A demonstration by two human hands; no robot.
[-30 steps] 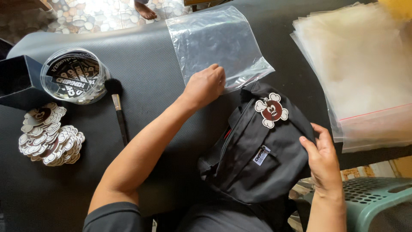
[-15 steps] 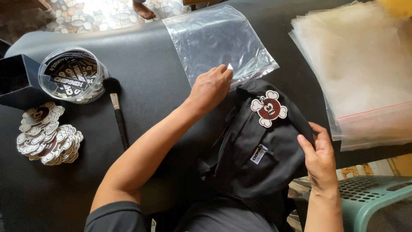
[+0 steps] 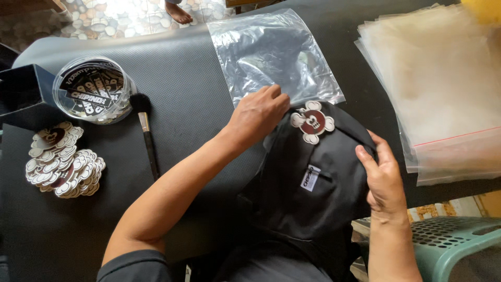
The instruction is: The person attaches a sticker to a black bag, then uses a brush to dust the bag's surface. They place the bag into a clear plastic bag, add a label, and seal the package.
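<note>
Black fabric of a folded garment (image 3: 313, 198) is steadied under the right hand (image 3: 383, 180), laid flat on it, while the left hand (image 3: 258, 112) pinches the clear bag's (image 3: 271, 52) near edge, judged the bagging step, calling for the mouth to be opened.

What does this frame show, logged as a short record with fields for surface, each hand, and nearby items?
surface: black mat
left hand: at the near edge of a clear zip bag, fingers bent on it
right hand: resting on the right side of a black bag
bag detail: flower-shaped patch near its top
left side: brush, clear tub, patch pile
right side: stack of clear bags
</note>
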